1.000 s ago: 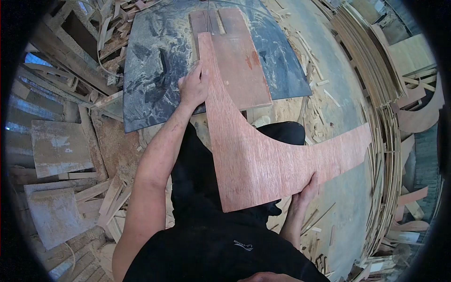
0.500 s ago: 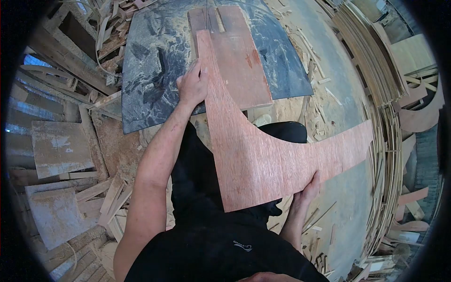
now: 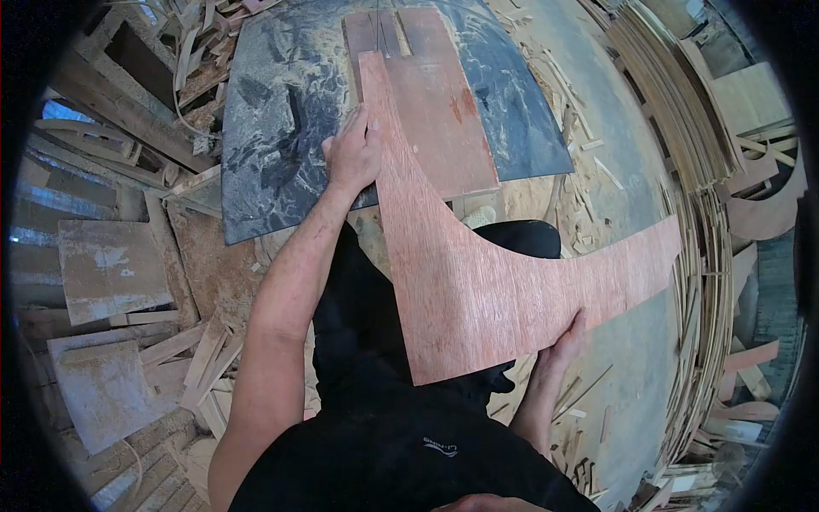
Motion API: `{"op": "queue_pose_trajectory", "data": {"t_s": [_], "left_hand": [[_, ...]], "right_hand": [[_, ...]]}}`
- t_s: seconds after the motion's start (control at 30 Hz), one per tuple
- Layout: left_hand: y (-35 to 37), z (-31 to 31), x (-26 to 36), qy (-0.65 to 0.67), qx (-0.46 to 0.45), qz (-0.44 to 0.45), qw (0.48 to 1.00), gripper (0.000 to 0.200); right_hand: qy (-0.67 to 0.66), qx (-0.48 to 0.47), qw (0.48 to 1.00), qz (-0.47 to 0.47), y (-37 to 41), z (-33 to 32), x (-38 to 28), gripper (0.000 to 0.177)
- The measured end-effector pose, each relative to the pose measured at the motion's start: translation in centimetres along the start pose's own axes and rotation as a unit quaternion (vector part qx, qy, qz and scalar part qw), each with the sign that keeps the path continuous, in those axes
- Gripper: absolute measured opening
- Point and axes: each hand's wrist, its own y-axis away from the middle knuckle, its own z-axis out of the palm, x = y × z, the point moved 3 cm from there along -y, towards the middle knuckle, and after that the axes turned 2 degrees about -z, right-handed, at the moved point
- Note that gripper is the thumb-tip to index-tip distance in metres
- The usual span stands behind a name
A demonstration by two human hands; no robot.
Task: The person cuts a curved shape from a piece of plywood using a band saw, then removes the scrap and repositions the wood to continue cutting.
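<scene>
A reddish plywood piece (image 3: 478,294) with a concave curved inner edge spans my lap, its narrow tip lying over the wooden board on the table. My left hand (image 3: 351,154) grips its left edge near that tip, fingers partly hidden. On the lower right edge, my right hand (image 3: 563,346) holds the wide arm of the piece, thumb on top and the other fingers hidden underneath. Just beyond the tip, a thin upright blade or wire (image 3: 379,34) stands at the slot in the brown board (image 3: 444,128).
The dark, sawdust-covered table (image 3: 264,162) lies ahead. Tall stacks of thin plywood strips (image 3: 674,94) line the right. Offcuts (image 3: 589,162) litter the floor, and square panels (image 3: 111,264) with scrap wood lie at left.
The plywood piece and both hands have shifted very slightly right in the view, along with the surroundings. Both hands keep their grip.
</scene>
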Motion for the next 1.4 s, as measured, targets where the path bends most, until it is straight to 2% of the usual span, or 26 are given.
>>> {"op": "queue_pose_trajectory", "data": {"t_s": [1.07, 1.4], "left_hand": [[-0.5, 0.1, 0.0, 0.013, -0.002, -0.007, 1.000, 0.049], [0.3, 0.0, -0.5, 0.029, 0.041, 0.059, 0.997, 0.049]], "right_hand": [[-0.006, -0.055, 0.998, 0.011, -1.1, -0.2, -0.2, 0.060], [0.011, -0.040, 0.999, 0.013, -0.4, -0.8, -0.8, 0.058]]}}
